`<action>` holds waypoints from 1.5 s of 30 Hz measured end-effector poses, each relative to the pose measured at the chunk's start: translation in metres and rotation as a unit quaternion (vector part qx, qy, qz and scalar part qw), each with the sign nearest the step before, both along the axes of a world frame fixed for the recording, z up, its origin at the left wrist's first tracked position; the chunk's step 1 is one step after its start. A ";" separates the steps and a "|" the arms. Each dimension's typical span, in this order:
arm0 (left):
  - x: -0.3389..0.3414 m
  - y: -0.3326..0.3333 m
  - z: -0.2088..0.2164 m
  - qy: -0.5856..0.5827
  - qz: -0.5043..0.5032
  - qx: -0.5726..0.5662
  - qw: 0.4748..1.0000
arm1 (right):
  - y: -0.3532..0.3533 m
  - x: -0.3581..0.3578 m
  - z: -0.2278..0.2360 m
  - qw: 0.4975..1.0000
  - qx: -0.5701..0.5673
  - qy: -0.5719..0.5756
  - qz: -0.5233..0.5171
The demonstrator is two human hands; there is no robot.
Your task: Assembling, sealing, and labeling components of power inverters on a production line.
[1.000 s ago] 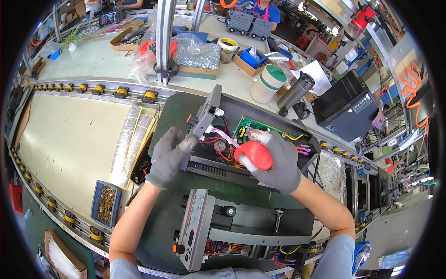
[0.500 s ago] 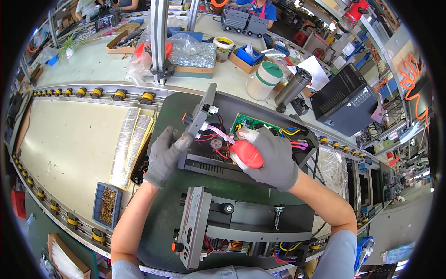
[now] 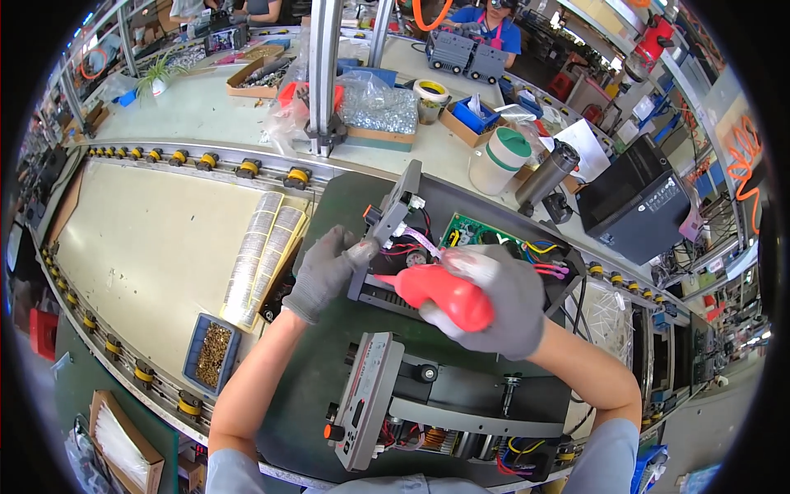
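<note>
While your right hand [image 3: 506,305] holds a red tool [image 3: 448,295], your left hand [image 3: 322,276] is at a grey panel [image 3: 397,216]

Your right hand is wrapped around the fat end of the red tool. Its thin tip points left, toward your left hand. The tool is over the near side of an open grey case [image 3: 494,203]. I cannot tell whether the tip touches anything. Your left thumb is at the low edge of the panel, and I cannot tell whether that hand pinches it.

The panel stands at the left end of the case, with an orange knob [image 3: 372,215] on it. White and pink wires [image 3: 421,240] run from it into the case, where a green board [image 3: 463,224] sits. Closer to you, a second grey machine [image 3: 473,418] sits on the same dark green mat [image 3: 319,354]. To your left are printed sheets [image 3: 253,259] and a blue tray [image 3: 194,346] of small gold-coloured bits [image 3: 212,354].
</note>
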State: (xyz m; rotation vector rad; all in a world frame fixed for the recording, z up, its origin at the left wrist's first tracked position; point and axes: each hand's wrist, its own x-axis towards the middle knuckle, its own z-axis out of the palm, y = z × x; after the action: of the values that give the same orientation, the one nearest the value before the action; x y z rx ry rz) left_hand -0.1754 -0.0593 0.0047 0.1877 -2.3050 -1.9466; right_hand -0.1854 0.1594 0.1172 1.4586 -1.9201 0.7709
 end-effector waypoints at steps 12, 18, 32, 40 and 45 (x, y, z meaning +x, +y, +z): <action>0.000 -0.003 0.002 -0.016 -0.014 -0.013 1.000 | -0.013 -0.015 -0.013 0.999 0.028 -0.035 -0.030; -0.002 -0.003 -0.006 -0.005 0.000 -0.031 1.000 | -0.012 -0.017 -0.012 0.999 0.012 -0.032 -0.032; -0.009 -0.003 0.005 -0.053 -0.006 -0.061 0.997 | 0.024 -0.010 0.018 0.996 -0.059 0.048 -0.056; -0.013 -0.004 0.010 -0.075 -0.013 -0.059 0.995 | 0.012 -0.009 0.016 0.991 -0.030 0.118 -0.059; -0.011 -0.003 0.017 -0.075 -0.032 -0.050 0.995 | 0.009 -0.010 0.016 0.990 -0.021 0.124 -0.068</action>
State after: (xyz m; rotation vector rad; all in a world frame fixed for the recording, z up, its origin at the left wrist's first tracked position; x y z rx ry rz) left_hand -0.1862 -0.0621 0.0213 0.2627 -2.5264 -1.9004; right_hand -0.1957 0.1688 0.1334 1.3160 -1.7807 0.5371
